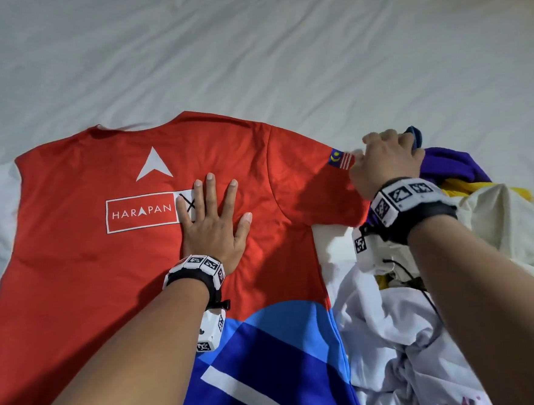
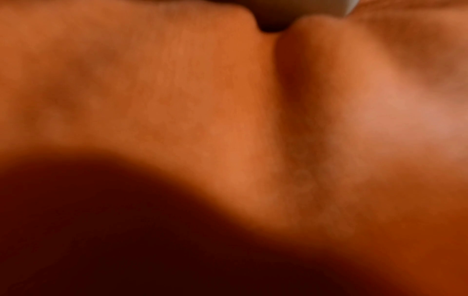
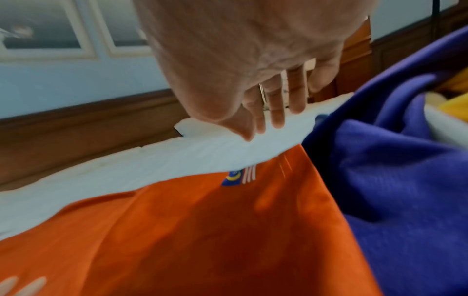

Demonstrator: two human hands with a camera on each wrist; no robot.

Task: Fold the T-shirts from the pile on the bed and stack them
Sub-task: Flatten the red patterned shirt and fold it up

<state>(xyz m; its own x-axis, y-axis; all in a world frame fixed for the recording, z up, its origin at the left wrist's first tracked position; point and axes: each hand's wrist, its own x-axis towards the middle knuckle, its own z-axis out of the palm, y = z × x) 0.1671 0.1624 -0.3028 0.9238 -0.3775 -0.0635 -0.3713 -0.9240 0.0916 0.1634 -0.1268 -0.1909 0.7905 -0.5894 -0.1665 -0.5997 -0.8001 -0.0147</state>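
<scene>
Red T-shirt [image 1: 112,270] lies flat on white bed [image 1: 248,45], word HARAPAN on it, blue and white shapes at bottom edge. Left hand [image 1: 212,225] flat on middle of shirt, fingers spread wide, pressing down. Right hand [image 1: 383,162] at end of right sleeve, just past small flag patch [image 1: 341,158]; fingers hang down loose, holding nothing. Pile of shirts [image 1: 425,317] just beside red shirt on right: white, purple, yellow, all crumpled.

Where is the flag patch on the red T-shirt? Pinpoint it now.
In the head view, the flag patch sits at the end of the red T-shirt's right-side sleeve, just left of the right hand and the purple garment.
</scene>
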